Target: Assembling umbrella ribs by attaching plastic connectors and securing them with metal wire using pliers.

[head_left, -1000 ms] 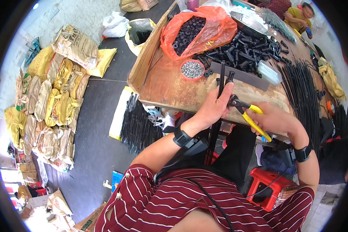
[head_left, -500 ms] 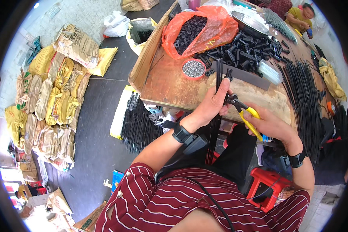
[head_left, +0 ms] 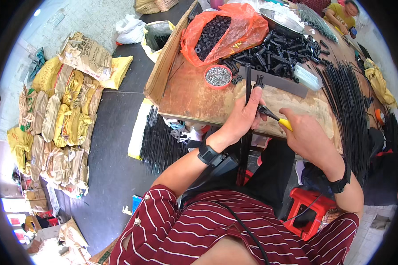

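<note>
My left hand is closed around thin black rods, which stand upright past the table's front edge and reach down toward my legs. Beside the rod tops, under my left thumb, a short black plastic fitting sticks up. My right hand grips yellow-handled pliers. Their dark jaws point left and reach the fingers of my left hand; what they bite on is hidden there. Just beyond my left hand, a round red-rimmed tub holds small silvery metal pieces.
On the wooden table lie an orange bag of black rings, a heap of black fittings, a clear plastic box and long black rods. Wrapped bundles lie left; a red stool stands right. Another person sits far right.
My right hand has turned over the pliers, so less of the yellow handles shows and they look closer together. The left hand keeps its hold; the whole view has shifted slightly.
</note>
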Motion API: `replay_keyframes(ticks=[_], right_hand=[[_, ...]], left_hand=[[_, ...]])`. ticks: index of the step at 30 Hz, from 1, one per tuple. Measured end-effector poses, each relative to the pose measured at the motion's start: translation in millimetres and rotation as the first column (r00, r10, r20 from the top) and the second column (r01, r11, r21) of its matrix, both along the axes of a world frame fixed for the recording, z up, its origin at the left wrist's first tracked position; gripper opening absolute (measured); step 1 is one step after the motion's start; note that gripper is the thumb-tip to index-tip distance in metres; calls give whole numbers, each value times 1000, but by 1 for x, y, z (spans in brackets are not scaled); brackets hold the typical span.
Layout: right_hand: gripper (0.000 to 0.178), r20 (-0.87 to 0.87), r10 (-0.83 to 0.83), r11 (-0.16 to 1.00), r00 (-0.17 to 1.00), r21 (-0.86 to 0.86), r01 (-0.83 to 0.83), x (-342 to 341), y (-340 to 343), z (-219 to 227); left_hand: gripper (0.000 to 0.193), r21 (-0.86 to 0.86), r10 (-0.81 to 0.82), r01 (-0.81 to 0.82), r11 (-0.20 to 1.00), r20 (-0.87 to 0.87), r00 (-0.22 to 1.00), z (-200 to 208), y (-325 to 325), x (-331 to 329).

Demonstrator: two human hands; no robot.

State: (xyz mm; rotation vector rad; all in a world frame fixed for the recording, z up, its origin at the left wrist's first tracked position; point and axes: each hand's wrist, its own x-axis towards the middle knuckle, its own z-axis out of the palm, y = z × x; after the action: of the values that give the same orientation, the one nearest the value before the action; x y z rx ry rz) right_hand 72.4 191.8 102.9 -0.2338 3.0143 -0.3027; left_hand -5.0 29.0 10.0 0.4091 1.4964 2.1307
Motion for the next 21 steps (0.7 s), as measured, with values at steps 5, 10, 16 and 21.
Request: replay_keyframes(ticks=[5,10,16,21], right_hand=[[21,-286,-153,988,946,-42,147,1,41,-41],[31,-300,-338,918,892,104,383,1,82,-79],[24,-383,-249,961,889,-213,178,27,33,-57],[36,516,359,734,778,-671,105,104,-51,-78]], left_hand=[[51,236,-141,116,965,93,986,0,-11,-4],[23,-18,-251,251,968,-156,955,-14,-17,32],[34,-40,250,-250,967,-17,968,-10,-28,55],[49,290,552,-540,790,48,833,40,-81,38]])
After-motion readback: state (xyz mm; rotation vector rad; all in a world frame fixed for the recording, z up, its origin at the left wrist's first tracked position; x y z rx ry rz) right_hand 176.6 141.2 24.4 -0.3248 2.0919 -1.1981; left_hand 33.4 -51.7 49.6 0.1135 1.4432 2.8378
